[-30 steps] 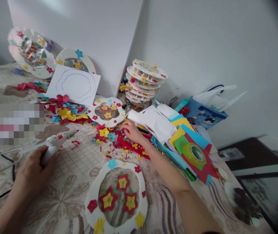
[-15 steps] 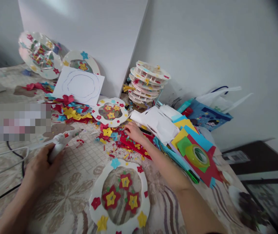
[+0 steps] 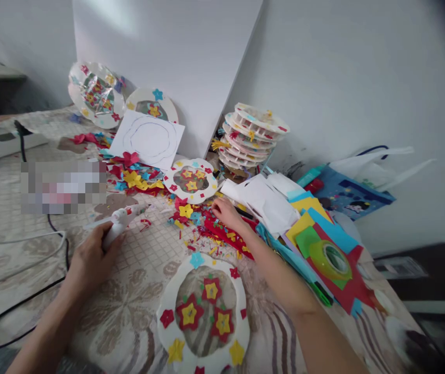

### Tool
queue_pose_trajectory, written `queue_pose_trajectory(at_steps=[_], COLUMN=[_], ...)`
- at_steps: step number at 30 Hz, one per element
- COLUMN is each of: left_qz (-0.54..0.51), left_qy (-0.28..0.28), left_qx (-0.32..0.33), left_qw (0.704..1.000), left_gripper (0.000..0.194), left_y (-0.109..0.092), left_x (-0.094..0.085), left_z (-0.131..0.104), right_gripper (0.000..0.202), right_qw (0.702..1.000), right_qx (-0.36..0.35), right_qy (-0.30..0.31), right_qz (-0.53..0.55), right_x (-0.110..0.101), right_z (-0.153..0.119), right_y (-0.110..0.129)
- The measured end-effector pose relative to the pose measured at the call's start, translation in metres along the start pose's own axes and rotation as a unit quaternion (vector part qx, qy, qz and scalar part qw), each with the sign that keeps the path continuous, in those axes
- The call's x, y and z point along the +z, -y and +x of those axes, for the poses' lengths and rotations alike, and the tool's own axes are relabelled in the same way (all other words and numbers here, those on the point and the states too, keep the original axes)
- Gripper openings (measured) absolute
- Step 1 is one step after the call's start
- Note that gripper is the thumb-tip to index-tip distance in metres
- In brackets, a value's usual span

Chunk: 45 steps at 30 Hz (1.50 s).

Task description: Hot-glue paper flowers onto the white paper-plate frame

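left grip (image 3: 93, 253) wrapped around glue gun (image 3: 120, 220); right grip (image 3: 225, 212) curled at paper scraps (image 3: 196, 217), can't tell if pinching. sideways sweep could scatter them, lying loose.

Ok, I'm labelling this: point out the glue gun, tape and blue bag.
Glue gun (image 3: 118, 222): head view, on its white body.
Tape (image 3: 319, 254): head view, on its yellow outer side.
Blue bag (image 3: 357, 191): head view, on its front.
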<state>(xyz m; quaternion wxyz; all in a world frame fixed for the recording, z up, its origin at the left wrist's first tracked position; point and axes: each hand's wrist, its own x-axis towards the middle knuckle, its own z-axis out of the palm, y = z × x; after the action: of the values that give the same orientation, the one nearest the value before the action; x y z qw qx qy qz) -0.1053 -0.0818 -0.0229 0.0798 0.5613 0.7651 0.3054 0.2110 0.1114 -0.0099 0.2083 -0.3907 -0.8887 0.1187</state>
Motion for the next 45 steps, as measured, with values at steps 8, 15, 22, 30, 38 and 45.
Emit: queue_pose_trajectory(at_steps=[8,15,22,30,38,45], left_qz=[0.015,0.029,0.015,-0.009,0.009,0.021], left_qy=[0.014,0.031,0.026,0.009,0.017,0.058], left_qx=[-0.017,-0.031,-0.029,-0.01,-0.023,-0.017], left_qw=[1.0,0.999,0.999,1.0,1.0,0.998], left_gripper=[0.048,0.052,0.051,0.049,0.045,0.034], left_y=[0.0,-0.006,-0.007,-0.001,-0.008,-0.017], left_x=[-0.001,-0.004,-0.005,0.0,-0.003,-0.017], left_z=[-0.001,0.0,-0.002,-0.001,0.0,0.013], right_gripper=[0.01,0.012,0.019,0.016,0.01,0.01], right_qw=[0.995,0.992,0.99,0.981,0.964,0.955], right_qx=[0.064,0.065,0.048,0.082,0.093,0.099], right_qy=[-0.024,-0.022,-0.009,-0.046,-0.093,-0.103], right_qz=[0.066,0.109,0.133,0.172,0.231,0.26], right_x=[-0.01,-0.012,-0.015,-0.019,-0.029,-0.033], right_z=[-0.003,-0.004,-0.009,-0.024,-0.055,-0.096], right_y=[-0.002,0.002,0.008,0.025,0.051,0.076])
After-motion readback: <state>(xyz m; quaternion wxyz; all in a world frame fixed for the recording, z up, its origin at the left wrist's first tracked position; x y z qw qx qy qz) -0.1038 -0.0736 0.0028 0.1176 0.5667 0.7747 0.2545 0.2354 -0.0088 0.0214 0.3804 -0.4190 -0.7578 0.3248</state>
